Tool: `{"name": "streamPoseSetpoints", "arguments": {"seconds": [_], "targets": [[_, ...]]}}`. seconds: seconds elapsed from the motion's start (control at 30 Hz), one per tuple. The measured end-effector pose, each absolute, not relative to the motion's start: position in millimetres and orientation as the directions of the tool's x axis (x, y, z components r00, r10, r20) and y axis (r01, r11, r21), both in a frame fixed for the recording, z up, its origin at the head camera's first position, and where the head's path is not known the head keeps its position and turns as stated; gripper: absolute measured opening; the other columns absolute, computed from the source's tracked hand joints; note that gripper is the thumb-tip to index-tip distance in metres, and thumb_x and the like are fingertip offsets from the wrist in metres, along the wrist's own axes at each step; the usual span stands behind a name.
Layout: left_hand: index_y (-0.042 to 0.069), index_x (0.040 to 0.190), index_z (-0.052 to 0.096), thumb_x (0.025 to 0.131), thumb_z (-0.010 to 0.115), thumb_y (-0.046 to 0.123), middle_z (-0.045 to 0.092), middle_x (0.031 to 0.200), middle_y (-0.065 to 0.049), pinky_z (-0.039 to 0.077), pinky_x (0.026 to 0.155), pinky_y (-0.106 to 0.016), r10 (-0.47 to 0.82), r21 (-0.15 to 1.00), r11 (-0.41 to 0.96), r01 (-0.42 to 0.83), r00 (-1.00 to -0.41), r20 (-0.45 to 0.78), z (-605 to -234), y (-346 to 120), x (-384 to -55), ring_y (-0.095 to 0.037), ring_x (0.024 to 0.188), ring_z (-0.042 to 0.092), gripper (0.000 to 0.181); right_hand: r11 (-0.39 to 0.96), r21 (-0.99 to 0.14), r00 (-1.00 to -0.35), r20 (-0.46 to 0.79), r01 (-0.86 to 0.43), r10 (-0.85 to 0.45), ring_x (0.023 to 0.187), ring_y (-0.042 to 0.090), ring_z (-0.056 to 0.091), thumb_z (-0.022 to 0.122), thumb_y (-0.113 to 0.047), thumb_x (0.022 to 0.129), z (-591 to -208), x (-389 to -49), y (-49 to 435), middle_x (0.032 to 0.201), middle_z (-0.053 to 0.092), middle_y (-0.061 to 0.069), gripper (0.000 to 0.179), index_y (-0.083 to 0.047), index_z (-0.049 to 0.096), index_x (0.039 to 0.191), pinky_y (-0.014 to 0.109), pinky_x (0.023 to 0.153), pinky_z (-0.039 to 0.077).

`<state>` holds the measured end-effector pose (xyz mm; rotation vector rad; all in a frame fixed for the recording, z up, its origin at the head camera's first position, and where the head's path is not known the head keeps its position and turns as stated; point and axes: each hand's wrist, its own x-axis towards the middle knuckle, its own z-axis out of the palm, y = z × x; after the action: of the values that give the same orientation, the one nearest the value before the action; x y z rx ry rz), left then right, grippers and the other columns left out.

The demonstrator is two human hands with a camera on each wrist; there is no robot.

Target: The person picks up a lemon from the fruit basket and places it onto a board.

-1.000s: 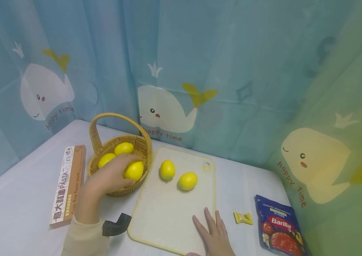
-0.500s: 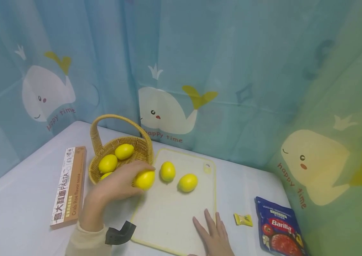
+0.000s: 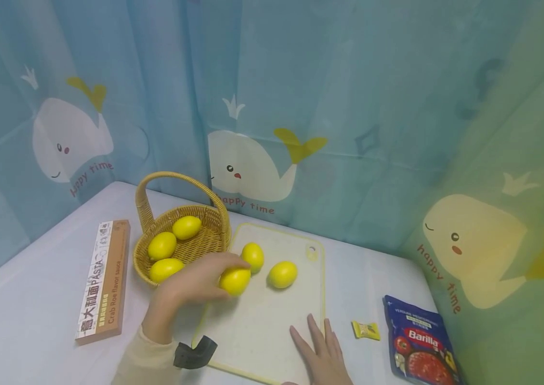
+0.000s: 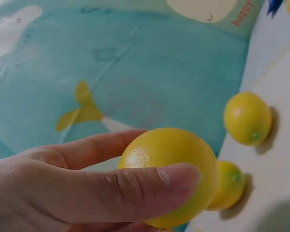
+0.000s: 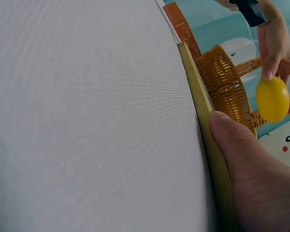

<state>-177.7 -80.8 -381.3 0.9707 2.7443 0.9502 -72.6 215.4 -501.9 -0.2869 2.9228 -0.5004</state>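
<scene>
My left hand (image 3: 197, 283) pinches a yellow lemon (image 3: 236, 282) between thumb and fingers, above the left part of the white cutting board (image 3: 257, 334). In the left wrist view the thumb lies across the held lemon (image 4: 169, 150). On the board sit two more lemons, one (image 3: 252, 254) just behind the held one and another (image 3: 283, 275) to its right. My right hand (image 3: 321, 355) rests on the board's near right part with its fingers spread. Its thumb (image 5: 232, 140) lies along the board's edge in the right wrist view. Left of the board, a wicker basket (image 3: 206, 243) holds three lemons.
A pasta box (image 3: 103, 283) lies left of the basket, whose tall handle (image 3: 175, 174) arches over it. Right of the board are a small yellow wrapped candy (image 3: 366, 330) and a blue Barilla pouch (image 3: 421, 339). Blue curtains (image 3: 349, 96) with whales hang behind the table.
My left hand has carried the lemon out of the basket, rightward over the cutting board. Three lemons in the basket have come into view. The right hand stays in place.
</scene>
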Motion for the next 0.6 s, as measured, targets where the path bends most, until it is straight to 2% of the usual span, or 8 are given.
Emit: {"name": "streamPoseSetpoints", "arguments": {"seconds": [0.23, 0.4, 0.6], "targets": [[0.020, 0.129, 0.059, 0.072, 0.076, 0.008, 0.058, 0.133, -0.001, 0.039, 0.109, -0.043, 0.589, 0.588, 0.627, 0.511, -0.805, 0.072, -392.7, -72.4, -185.1, -0.023, 0.126, 0.050, 0.060, 0.925, -0.353, -0.967, -0.153, -0.141, -0.206, 0.140, 0.053, 0.003, 0.054, -0.082, 0.067, -499.9, -72.5, 214.1, 0.158, 0.016, 0.016, 0.096, -0.028, 0.040, 0.145, 0.073, 0.109, 0.009], [0.021, 0.130, 0.058, 0.071, 0.078, 0.009, 0.057, 0.134, -0.001, 0.039, 0.109, -0.043, 0.565, 0.582, 0.656, 0.481, -0.824, 0.045, -398.8, -69.2, -188.4, -0.023, 0.126, 0.050, 0.063, 0.923, -0.354, -0.970, -0.130, -0.150, -0.207, 0.140, 0.053, 0.005, 0.055, -0.082, 0.067, -501.8, -72.0, 214.1, 0.157, 0.017, 0.016, 0.096, -0.028, 0.040, 0.145, 0.073, 0.108, 0.011], [0.020, 0.130, 0.058, 0.071, 0.077, 0.009, 0.058, 0.133, -0.002, 0.039, 0.109, -0.043, 0.575, 0.601, 0.645, 0.472, -0.818, 0.025, -407.1, -63.5, -191.8, -0.023, 0.125, 0.050, 0.062, 0.925, -0.348, -0.972, -0.114, -0.154, -0.205, 0.140, 0.053, 0.007, 0.055, -0.082, 0.067, -504.2, -72.0, 215.1, 0.157, 0.018, 0.016, 0.095, -0.028, 0.040, 0.144, 0.073, 0.108, 0.013]]}}
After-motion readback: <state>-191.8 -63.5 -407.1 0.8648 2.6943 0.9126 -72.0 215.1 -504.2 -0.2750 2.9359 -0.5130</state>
